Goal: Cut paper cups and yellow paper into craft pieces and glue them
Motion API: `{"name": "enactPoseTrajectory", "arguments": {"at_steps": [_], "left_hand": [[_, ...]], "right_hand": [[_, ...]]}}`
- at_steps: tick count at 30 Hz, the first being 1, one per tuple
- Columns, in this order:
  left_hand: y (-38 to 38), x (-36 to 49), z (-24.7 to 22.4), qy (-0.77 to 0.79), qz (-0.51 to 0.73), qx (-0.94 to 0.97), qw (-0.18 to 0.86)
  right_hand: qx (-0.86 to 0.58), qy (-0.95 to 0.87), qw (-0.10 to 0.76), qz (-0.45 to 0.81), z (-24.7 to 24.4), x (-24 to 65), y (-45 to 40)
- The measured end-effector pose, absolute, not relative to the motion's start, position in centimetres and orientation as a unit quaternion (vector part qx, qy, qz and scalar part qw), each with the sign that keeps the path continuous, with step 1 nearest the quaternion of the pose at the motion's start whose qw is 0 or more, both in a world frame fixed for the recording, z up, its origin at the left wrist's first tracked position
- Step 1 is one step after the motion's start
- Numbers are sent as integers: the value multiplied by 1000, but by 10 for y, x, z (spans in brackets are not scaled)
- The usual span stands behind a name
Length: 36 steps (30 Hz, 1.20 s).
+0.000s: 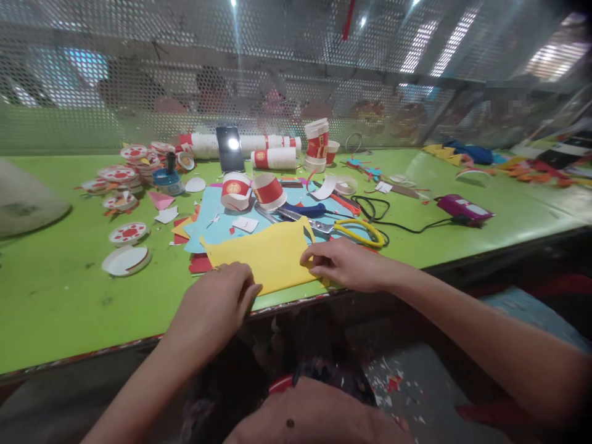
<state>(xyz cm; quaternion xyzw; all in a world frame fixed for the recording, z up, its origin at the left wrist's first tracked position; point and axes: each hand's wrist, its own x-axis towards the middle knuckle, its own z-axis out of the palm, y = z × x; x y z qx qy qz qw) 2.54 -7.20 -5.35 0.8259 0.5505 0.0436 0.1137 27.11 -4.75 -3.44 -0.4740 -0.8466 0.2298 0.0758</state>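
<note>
A yellow sheet (272, 256) with cut upper corners lies near the front edge of the green table. My left hand (231, 287) grips its lower left edge, fingers bent over it with the thumb pressed close. At the sheet's right edge, my right hand (335, 262) pinches it between thumb and fingers. Just behind the sheet are scissors with yellow handles (361, 233), a blue-handled tool (308, 210) and light blue paper (210, 213). Two red and white paper cups, one at the left (235, 191) and one at the right (269, 191), lie on that paper.
Stacked paper discs (118, 176) and an ink-blue jar (168, 182) stand at the left. A phone (230, 150) leans against cup stacks (275, 158) at the back. A purple device (465, 209) with a black cable lies right. A perforated metal screen (277, 74) rises behind the green table (60, 296).
</note>
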Motion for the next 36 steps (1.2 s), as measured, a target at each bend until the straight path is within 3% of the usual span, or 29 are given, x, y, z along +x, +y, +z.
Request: {"name": "enactPoseTrajectory", "arguments": {"at_steps": [12,25,30,36], "left_hand": [[-73,25,-54,540,49,836,82],[-77,25,-53,545,65,834,55],[-83,29,-54,516,86,851,-50],[-89,32,-53,382,98,910,-128]], "right_hand": [[-434,-887,46,150,-33,266,-57],[-431,-890,117,94,-52,272,-67],[-405,-900,153,43,-58,271,-78],[-347,-931,110,-19,-60,266,-78]]}}
